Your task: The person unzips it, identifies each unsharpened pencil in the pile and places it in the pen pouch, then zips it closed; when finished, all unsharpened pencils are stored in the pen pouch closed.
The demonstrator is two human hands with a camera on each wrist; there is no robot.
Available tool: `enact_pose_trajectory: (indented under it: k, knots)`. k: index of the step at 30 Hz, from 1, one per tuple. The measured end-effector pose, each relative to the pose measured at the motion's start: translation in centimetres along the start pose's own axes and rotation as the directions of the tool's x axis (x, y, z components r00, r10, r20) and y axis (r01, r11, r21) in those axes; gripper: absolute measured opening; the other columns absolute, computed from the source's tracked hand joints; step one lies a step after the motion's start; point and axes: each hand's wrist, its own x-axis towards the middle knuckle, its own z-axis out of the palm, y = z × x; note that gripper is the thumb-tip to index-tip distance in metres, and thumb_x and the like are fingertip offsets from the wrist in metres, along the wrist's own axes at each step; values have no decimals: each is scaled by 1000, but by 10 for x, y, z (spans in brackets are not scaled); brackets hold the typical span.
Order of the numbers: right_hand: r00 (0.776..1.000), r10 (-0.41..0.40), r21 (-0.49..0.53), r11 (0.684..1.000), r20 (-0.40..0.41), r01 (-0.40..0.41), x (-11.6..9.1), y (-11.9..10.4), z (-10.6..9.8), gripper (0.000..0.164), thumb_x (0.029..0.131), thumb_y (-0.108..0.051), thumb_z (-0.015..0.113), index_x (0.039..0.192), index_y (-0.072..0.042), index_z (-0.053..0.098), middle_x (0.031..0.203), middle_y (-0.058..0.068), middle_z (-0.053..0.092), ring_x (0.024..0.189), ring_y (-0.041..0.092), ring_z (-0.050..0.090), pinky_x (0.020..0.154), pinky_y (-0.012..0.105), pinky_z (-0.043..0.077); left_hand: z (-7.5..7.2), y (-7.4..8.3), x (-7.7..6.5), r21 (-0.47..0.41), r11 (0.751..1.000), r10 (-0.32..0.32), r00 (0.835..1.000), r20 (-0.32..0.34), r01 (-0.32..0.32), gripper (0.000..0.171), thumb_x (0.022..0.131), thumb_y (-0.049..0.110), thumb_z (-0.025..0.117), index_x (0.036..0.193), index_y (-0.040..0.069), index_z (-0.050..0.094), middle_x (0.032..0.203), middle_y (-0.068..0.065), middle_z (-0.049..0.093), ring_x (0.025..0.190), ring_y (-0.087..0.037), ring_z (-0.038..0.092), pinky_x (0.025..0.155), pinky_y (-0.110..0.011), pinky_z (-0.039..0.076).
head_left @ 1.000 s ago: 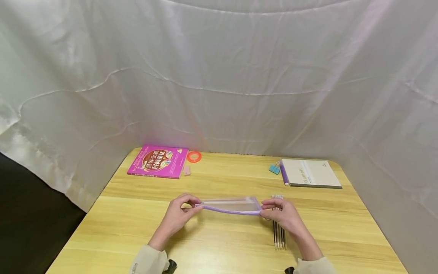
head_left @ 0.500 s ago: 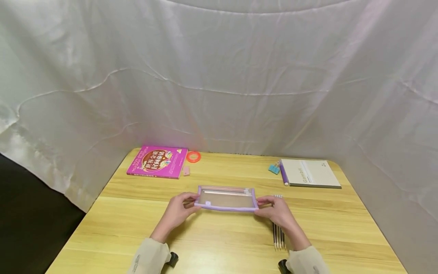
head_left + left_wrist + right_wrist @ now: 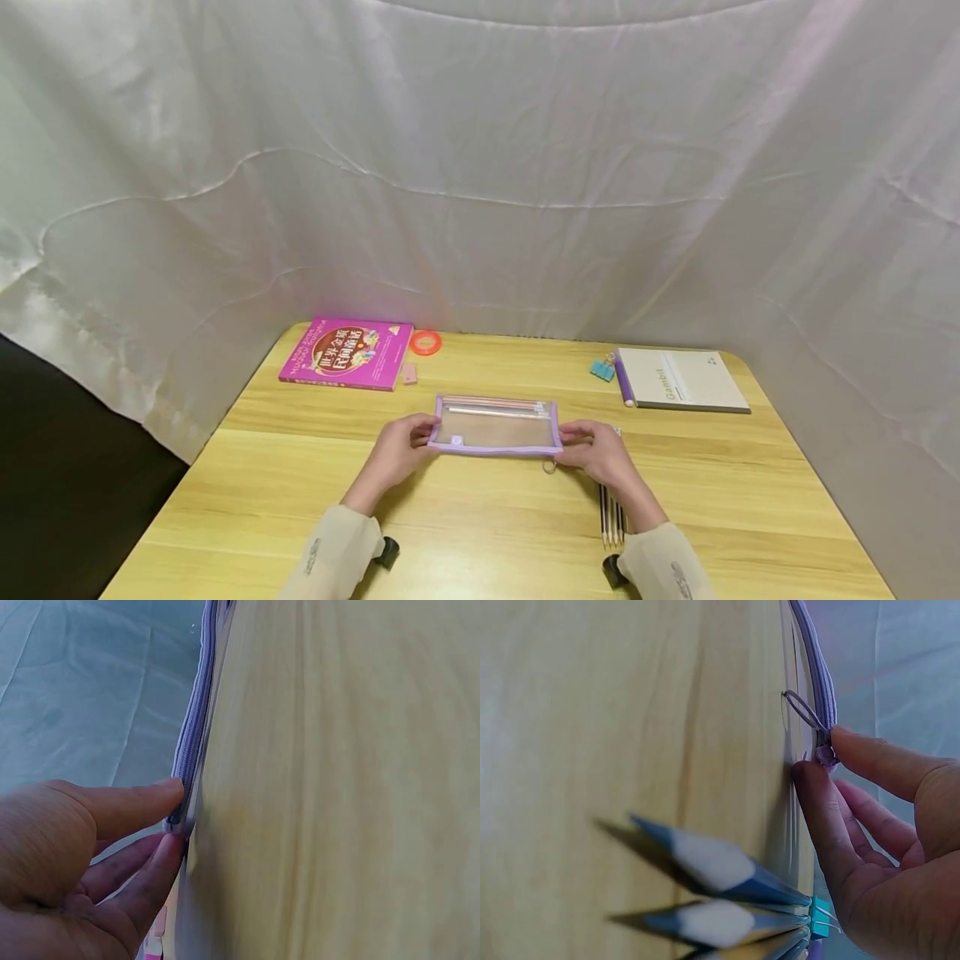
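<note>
A clear pencil case with lilac edges lies flat near the table's middle, a few pencils visible along its far side. My left hand pinches its near left corner between thumb and fingers. At the near right corner, my right hand pinches the end of the lilac zipper. A loop-shaped zipper pull hangs beside those fingertips. Several dark pencils lie side by side under my right wrist, points toward me; my hand partly hides them.
At the back left are a pink book, a red ring-shaped roll and a small pink eraser-like block. Back right hold a notebook, a purple marker and blue binder clips. Grey curtains surround the table.
The case, first raised and tilted with its zipper edge toward me, has been laid flat and moved slightly away. Both hands moved with it, the right one leftward, keeping their hold.
</note>
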Motion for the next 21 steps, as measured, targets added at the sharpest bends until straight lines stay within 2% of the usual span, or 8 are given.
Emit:
enact_pose_trajectory:
  k: [4, 8, 16, 21]
  knots:
    - [1000, 4, 29, 1000, 15, -5, 3, 0, 0, 53, 78, 1, 86, 127, 4, 67, 118, 19, 72, 96, 25, 74, 83, 35, 61, 1, -1, 3, 16, 1000, -12, 1000, -13, 13, 43, 83, -7, 80, 125, -3, 69, 112, -19, 74, 101, -29, 74, 88, -32, 61]
    - [1000, -14, 8, 1000, 16, 14, 6, 2, 0, 52, 78, 3, 85, 126, 5, 67, 117, 20, 72, 93, 22, 73, 79, 31, 61, 2, -2, 7, 39, 999, -13, 1000, -25, 14, 43, 83, -6, 81, 124, -1, 70, 110, -17, 75, 97, -25, 74, 86, -32, 61]
    - [999, -36, -15, 999, -6, 36, 9, 1, 2, 49, 75, 4, 88, 120, 5, 70, 108, 17, 74, 91, 23, 72, 77, 32, 60, 3, -1, 10, 67, 997, -22, 998, -53, 26, 42, 82, -5, 82, 122, 0, 72, 106, -13, 76, 91, -20, 72, 83, -33, 61]
    - [999, -36, -37, 999, -16, 35, 10, 2, 3, 49, 73, 5, 89, 119, 5, 70, 106, 16, 74, 89, 21, 72, 75, 31, 60, 2, 0, 8, 80, 996, -24, 999, -48, 28, 42, 83, -4, 82, 123, 1, 72, 105, -12, 75, 91, -19, 70, 83, -35, 61]
